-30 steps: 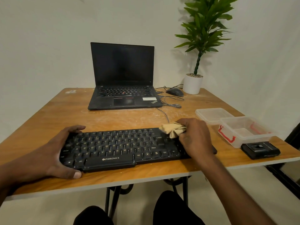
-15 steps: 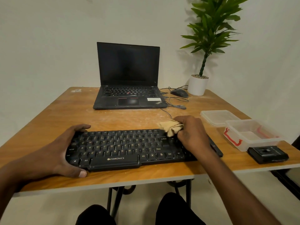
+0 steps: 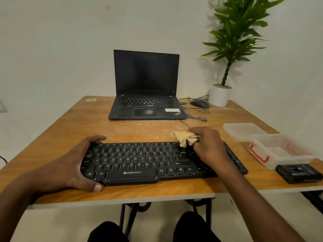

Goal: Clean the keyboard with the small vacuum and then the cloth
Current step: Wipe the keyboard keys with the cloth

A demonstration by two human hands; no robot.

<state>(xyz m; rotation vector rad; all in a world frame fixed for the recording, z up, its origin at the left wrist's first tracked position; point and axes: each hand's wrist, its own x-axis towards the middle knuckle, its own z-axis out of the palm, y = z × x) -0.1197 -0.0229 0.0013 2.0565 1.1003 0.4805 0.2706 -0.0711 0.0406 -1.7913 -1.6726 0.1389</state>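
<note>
Right now the cloth (image 3: 185, 140) sits bunched in the right hand's (image 3: 208, 145) fingers (image 3: 195, 132).

An open black ThinkPad laptop (image 3: 146, 95) with a dark screen sits far across the wooden table (image 3: 73, 130). To its right lie a wired mouse (image 3: 199, 103) and a potted plant (image 3: 220, 95). Nearer, a clear lid (image 3: 242, 131), a red-clasped plastic container (image 3: 279, 151) and a small black device (image 3: 299, 172).

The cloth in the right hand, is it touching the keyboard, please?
Touching: the head view shows the cloth, bunched in the right hand, overlapping the keyboard's top key row.
</note>
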